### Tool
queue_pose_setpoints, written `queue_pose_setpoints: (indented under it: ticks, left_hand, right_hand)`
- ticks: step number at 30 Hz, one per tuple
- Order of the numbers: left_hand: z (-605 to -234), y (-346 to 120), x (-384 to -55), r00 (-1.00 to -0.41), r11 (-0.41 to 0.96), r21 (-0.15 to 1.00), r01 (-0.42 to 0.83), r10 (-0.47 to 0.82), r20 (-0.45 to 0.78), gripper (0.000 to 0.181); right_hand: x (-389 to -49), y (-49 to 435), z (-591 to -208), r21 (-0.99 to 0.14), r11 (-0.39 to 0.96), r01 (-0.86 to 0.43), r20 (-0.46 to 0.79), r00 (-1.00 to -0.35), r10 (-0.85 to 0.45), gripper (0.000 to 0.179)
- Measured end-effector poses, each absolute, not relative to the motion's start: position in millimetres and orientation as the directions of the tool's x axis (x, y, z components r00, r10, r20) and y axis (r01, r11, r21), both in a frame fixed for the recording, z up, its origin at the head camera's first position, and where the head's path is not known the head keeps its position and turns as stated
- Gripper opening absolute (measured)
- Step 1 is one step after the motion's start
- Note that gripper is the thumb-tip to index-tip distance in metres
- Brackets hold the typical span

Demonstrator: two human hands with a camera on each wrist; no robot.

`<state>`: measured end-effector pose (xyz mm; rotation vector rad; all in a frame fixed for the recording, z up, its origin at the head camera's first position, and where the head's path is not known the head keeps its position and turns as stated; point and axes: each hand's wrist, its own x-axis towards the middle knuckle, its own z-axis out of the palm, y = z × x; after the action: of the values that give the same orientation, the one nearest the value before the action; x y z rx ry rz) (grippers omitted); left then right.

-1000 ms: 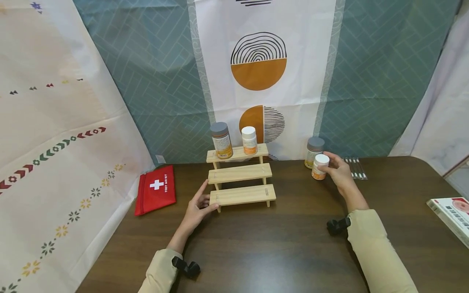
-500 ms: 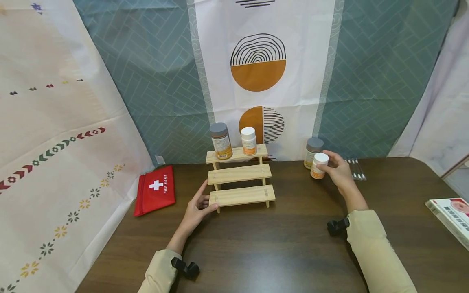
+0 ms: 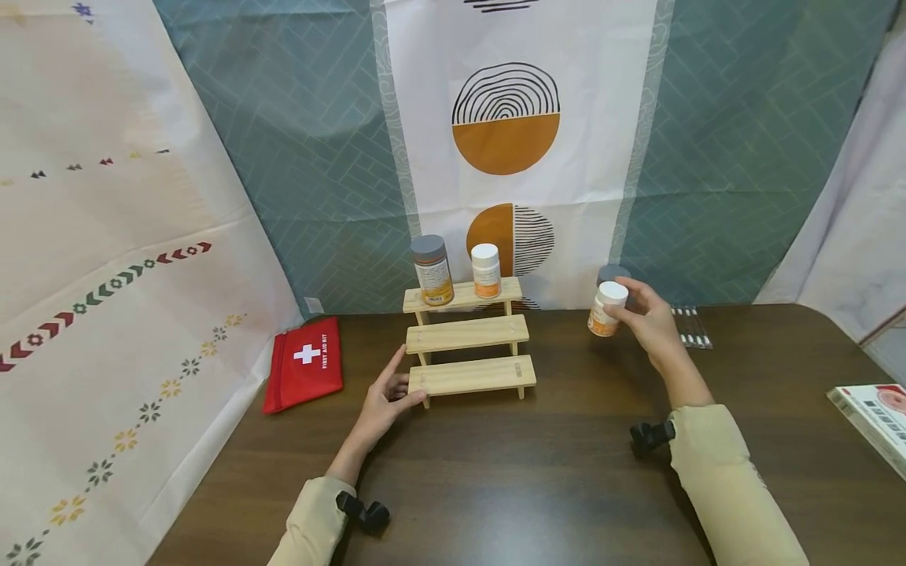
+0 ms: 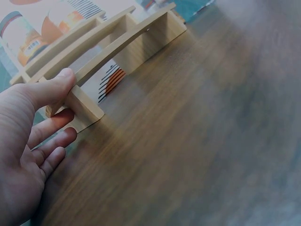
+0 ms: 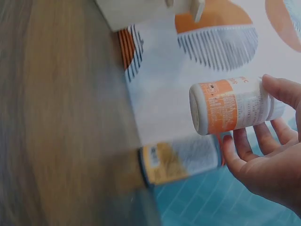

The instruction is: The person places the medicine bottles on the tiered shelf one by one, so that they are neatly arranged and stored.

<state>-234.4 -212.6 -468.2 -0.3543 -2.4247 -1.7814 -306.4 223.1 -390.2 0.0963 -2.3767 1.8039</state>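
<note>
My right hand (image 3: 653, 326) pinches a white pill bottle (image 3: 605, 309) with an orange-banded label. In the right wrist view this bottle (image 5: 230, 104) is off the table, thumb on one side and fingers on the other. Partly hidden behind it stands a grey-capped jar (image 3: 613, 273). My left hand (image 3: 382, 405) grips the left end of a three-step wooden display stand (image 3: 470, 377). In the left wrist view, the thumb lies on the lowest step. A large grey-capped jar (image 3: 433, 273) and a second white bottle (image 3: 486, 271) stand upright on the top step.
A red first aid pouch (image 3: 304, 365) lies to the left of the stand. Cotton swabs (image 3: 690, 327) in a clear pack lie behind my right hand. At the right edge is a white-and-red box (image 3: 874, 417). Fabric (image 3: 340, 196) hangs behind the dark wooden table (image 3: 538, 479).
My right hand has lifted the white pill bottle from the table and moved it slightly left, now covering more of the jar behind. My left hand keeps its hold on the stand.
</note>
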Motion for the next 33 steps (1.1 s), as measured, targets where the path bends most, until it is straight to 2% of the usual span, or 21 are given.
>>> queue_pose_setpoints:
  ticks: [5, 12, 20, 28, 33]
  left_hand:
    - [-468.0, -213.2, -232.3, -0.961, 0.279, 0.921, 0.271, 0.128, 0.244, 0.088]
    - [-462.2, -209.3, -228.7, -0.968, 0.289, 0.925, 0.246, 0.118, 0.221, 0.087]
    - [-468.0, -212.1, -231.4, -0.966, 0.298, 0.919, 0.258, 0.102, 0.238, 0.086]
    - [-468.8, -210.6, -232.1, -0.97, 0.3, 0.923, 0.241, 0.109, 0.218, 0.087]
    - [-467.0, -212.4, -231.2, -0.967, 0.3, 0.919, 0.254, 0.1, 0.235, 0.087]
  right_hand:
    - [-298.5, 202.9, -379.5, -0.953, 0.205, -0.221, 0.216, -0.975, -0.049, 0.06]
    - [-287.1, 173.7, -368.4, -0.96, 0.162, -0.228, 0.21, -0.971, -0.118, 0.058]
    - [-289.7, 128.8, -362.5, -0.958, 0.096, -0.272, 0.248, -0.946, -0.208, 0.055]
    - [-290.2, 87.2, -356.1, -0.943, 0.096, -0.319, 0.282, -0.917, -0.284, 0.053]
    - [-290.2, 63.1, -354.1, -0.943, 0.085, -0.32, 0.284, -0.914, -0.289, 0.053]
